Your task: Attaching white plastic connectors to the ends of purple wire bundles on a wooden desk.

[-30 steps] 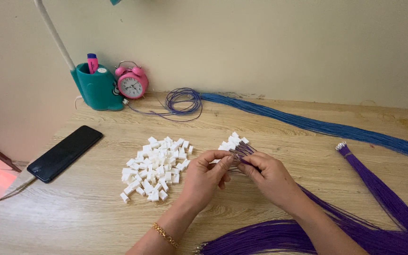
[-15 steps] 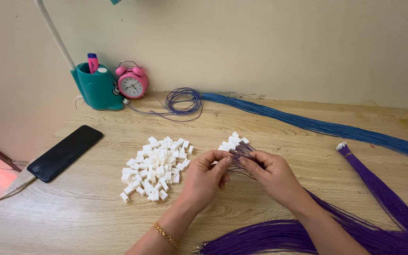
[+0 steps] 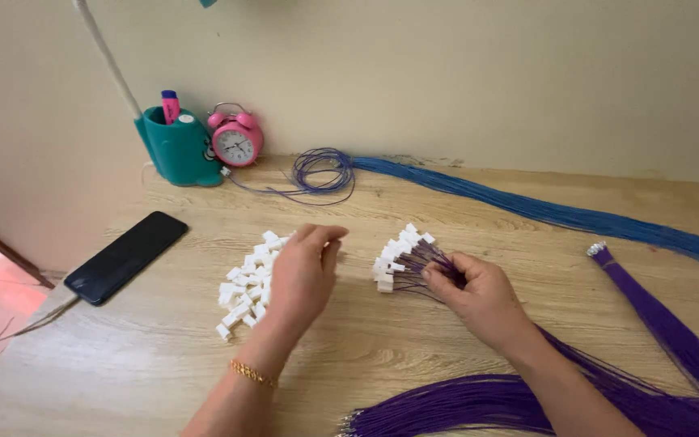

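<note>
A pile of small white plastic connectors [image 3: 246, 283] lies on the wooden table [image 3: 163, 356]. My left hand [image 3: 302, 271] hovers over the pile's right side, fingers curled down towards it; whether it holds one I cannot tell. My right hand [image 3: 479, 295] grips a bunch of purple wires [image 3: 426, 263] whose ends carry white connectors [image 3: 394, 259]. These wires run back under my right forearm to a thick purple bundle [image 3: 479, 409] at the near edge.
A black phone [image 3: 127, 256] lies at the left with a cable. A teal pen holder [image 3: 173, 146] and a pink alarm clock [image 3: 236, 139] stand by the wall. Blue wires [image 3: 544, 212] stretch across the back. Another purple bundle [image 3: 657, 320] lies at the right.
My left hand has left the wire bunch and moved left over the connector pile. My right hand still holds the purple wires.
</note>
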